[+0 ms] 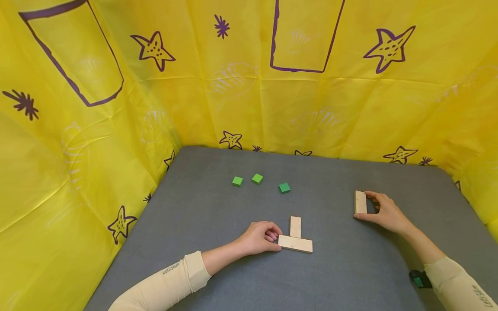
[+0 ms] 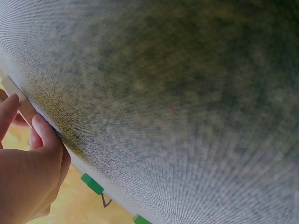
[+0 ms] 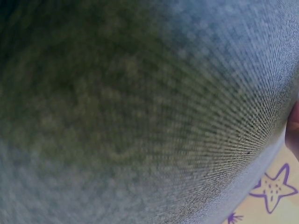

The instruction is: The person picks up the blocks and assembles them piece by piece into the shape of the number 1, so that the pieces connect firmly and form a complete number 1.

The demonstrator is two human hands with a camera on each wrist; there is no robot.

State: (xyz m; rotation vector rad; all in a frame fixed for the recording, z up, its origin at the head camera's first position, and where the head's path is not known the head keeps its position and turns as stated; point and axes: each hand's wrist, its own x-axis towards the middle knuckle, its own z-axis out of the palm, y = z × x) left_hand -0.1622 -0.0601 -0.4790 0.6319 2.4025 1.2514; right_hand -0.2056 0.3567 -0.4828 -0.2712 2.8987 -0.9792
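My left hand (image 1: 260,237) pinches the left end of a flat wooden block (image 1: 295,244) that lies crosswise on the grey table. Another wooden block (image 1: 295,227) stretches away from its far long edge, so that the pair forms an upside-down T. In the left wrist view, the thumb and fingers (image 2: 44,133) are at the wooden block (image 2: 25,109). Farther right, my right hand (image 1: 385,211) holds a third wooden block (image 1: 360,202) by its near and far ends, thumb at the near one. Only a bit of that hand (image 3: 293,133) shows in the right wrist view.
Toward the back of the grey table (image 1: 194,194) lie two light green squares (image 1: 237,181) and a darker green square (image 1: 284,188). Yellow cloth (image 1: 249,99) with purple drawings hangs around the table. A dark object (image 1: 420,279) with a green patch shows beside the right sleeve.
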